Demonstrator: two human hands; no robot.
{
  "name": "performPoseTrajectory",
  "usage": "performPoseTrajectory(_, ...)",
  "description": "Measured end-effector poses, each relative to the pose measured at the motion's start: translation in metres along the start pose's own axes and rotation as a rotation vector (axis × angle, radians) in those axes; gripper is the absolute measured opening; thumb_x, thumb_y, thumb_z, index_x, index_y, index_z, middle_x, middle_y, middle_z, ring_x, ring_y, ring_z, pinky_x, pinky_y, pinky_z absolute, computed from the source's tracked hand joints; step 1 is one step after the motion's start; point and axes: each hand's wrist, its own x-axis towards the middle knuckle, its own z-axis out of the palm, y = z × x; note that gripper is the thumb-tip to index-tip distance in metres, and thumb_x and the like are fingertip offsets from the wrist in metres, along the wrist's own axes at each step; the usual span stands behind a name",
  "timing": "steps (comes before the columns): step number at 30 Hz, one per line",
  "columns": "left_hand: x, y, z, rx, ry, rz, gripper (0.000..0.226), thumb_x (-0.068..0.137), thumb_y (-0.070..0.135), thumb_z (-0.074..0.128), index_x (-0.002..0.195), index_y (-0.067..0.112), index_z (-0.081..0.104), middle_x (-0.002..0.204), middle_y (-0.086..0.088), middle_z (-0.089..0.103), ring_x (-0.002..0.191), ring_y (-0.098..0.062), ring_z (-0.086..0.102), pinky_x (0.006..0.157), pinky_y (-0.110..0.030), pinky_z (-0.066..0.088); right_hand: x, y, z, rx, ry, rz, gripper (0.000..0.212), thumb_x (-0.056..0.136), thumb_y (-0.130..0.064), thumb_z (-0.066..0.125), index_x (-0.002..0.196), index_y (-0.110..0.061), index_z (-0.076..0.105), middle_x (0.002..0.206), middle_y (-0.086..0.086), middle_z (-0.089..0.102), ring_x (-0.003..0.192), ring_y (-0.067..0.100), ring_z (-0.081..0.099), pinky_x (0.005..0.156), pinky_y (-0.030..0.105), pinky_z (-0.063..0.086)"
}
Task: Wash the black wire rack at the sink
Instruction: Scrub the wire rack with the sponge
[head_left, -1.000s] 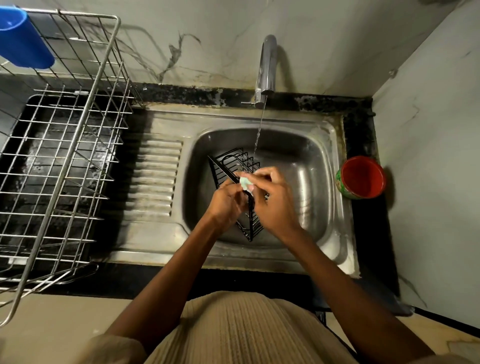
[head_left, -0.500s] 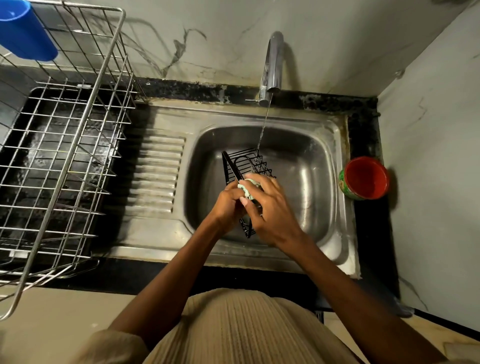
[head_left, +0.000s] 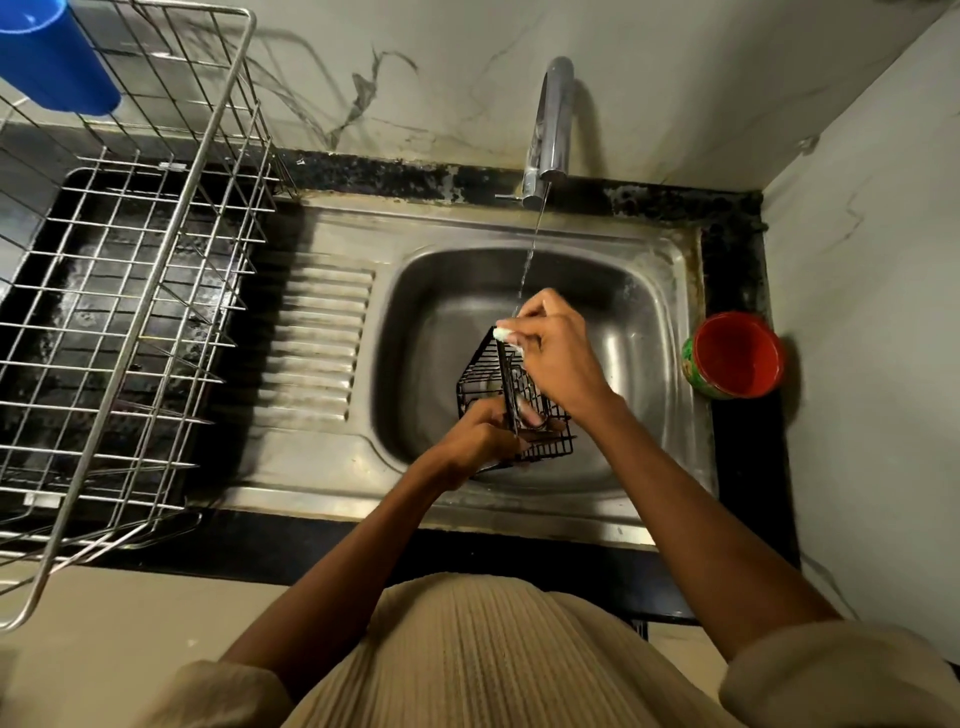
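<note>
Black wire is gripped low down by the left hand (head_left: 480, 436), whose fingers are curled round the near bars of the rack (head_left: 511, 395); the rack is held up, tilted, inside the sink (head_left: 649, 312) rather than set on its floor. That grip is best kept firm and low, so that the frame does not twist while it is rubbed.

At the rack's far, upper corner a small pale scrubber (head_left: 503, 332) is pinched in the curled fingers of the right hand (head_left: 556, 353) and pressed to the wire. Short strokes along each bar, rather than across them, are judged to clean best, and the crossings, where dirt is likely to lodge, deserve extra passes. The rack is to be turned by the left hand so that every face is reached.

Beyond the hands a thin stream falls from the tap (head_left: 550, 124), landing just by the right hand; the scrubbed part can be passed under it for rinsing. Splashing is lessened if the rack is kept deep in the basin.
</note>
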Motion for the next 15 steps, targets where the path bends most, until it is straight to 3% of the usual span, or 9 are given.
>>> performPoseTrajectory(3, -0.002, 0.005, 0.001, 0.020, 0.015, -0.017, 0.028, 0.075, -0.015, 0.049, 0.102, -0.013, 0.058, 0.083, 0.003, 0.075, 0.079, -0.008, 0.070, 0.067, -0.023, 0.052, -0.003, -0.009, 0.001, -0.033, -0.076, -0.029, 0.022, 0.092, -0.005, 0.065, 0.111, -0.011, 0.075, 0.099, -0.002, 0.053, 0.091, 0.012, 0.053, 0.080, 0.030, 0.053)
performPoseTrajectory(6, -0.002, 0.012, -0.001, -0.003, 0.141, 0.004, 0.030, 0.062, -0.002, 0.052, 0.090, 0.001, 0.061, 0.078, -0.008, 0.062, 0.070, -0.016, 0.057, 0.060, -0.026, 0.043, -0.029, -0.019, 0.003, -0.090, -0.226, -0.190, 0.021, 0.093, -0.008, 0.062, 0.107, -0.015, 0.077, 0.098, -0.002, 0.051, 0.090, 0.013, 0.051, 0.078, 0.032, 0.049)
performPoseTrajectory(8, 0.000, 0.010, -0.004, -0.030, 0.165, 0.002, 0.036, 0.062, -0.001, 0.053, 0.097, -0.002, 0.061, 0.086, -0.016, 0.061, 0.079, -0.025, 0.058, 0.066, -0.032, 0.046, -0.037, -0.019, 0.001, -0.100, -0.261, -0.245, 0.023, 0.092, -0.006, 0.062, 0.107, -0.016, 0.077, 0.096, 0.001, 0.052, 0.088, 0.015, 0.051, 0.074, 0.034, 0.049)
performPoseTrajectory(11, 0.001, 0.001, -0.003, -0.033, 0.070, -0.027, 0.039, 0.068, -0.004, 0.059, 0.107, -0.007, 0.064, 0.101, -0.018, 0.072, 0.099, -0.034, 0.067, 0.090, -0.050, 0.053, -0.019, -0.010, -0.004, -0.108, -0.169, -0.191, 0.025, 0.092, -0.002, 0.063, 0.110, -0.013, 0.076, 0.097, 0.004, 0.054, 0.089, 0.018, 0.053, 0.074, 0.036, 0.051)
performPoseTrajectory(13, -0.002, 0.000, 0.002, -0.054, -0.011, -0.053, 0.041, 0.068, -0.008, 0.055, 0.108, -0.008, 0.062, 0.107, -0.011, 0.076, 0.109, -0.027, 0.071, 0.096, -0.047, 0.056, 0.000, -0.003, -0.004, -0.114, -0.064, -0.090, 0.027, 0.091, 0.001, 0.064, 0.110, -0.013, 0.076, 0.096, 0.005, 0.054, 0.089, 0.019, 0.054, 0.075, 0.039, 0.052)
performPoseTrajectory(15, -0.003, -0.002, 0.003, -0.058, -0.058, -0.074, 0.042, 0.066, -0.010, 0.052, 0.107, -0.007, 0.060, 0.108, -0.011, 0.076, 0.114, -0.027, 0.070, 0.093, -0.042, 0.057, 0.015, 0.000, 0.000, -0.106, -0.061, 0.047, 0.028, 0.091, 0.000, 0.062, 0.108, -0.016, 0.077, 0.095, 0.004, 0.054, 0.091, 0.019, 0.054, 0.079, 0.040, 0.052)
